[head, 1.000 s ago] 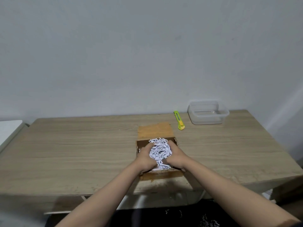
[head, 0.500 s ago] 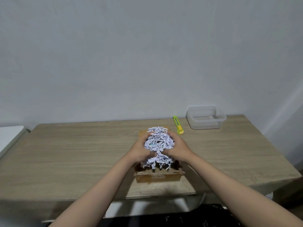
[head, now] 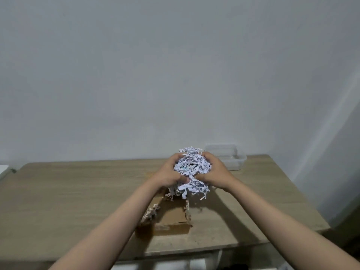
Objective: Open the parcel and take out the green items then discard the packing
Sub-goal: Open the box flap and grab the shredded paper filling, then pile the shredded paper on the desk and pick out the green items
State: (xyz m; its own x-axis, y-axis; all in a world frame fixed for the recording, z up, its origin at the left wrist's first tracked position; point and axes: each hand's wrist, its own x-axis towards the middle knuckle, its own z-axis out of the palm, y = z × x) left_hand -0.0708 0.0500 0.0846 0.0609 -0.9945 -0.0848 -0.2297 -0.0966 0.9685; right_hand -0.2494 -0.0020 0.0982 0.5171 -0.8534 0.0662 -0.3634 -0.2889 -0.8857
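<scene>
Both hands' grip, left point(head: 169, 173) & right point(head: 215, 175), clenched on shredded paper point(head: 191, 168) above box point(head: 169, 221); wood table point(head: 78, 191), grey wall point(head: 175, 75).

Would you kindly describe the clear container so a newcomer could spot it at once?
On the light wooden table, look to the far edge by the grey wall. The clear rectangular plastic container sits there, behind the right hand. It alone is see-through, unlike the brown cardboard box nearer the front.
</scene>
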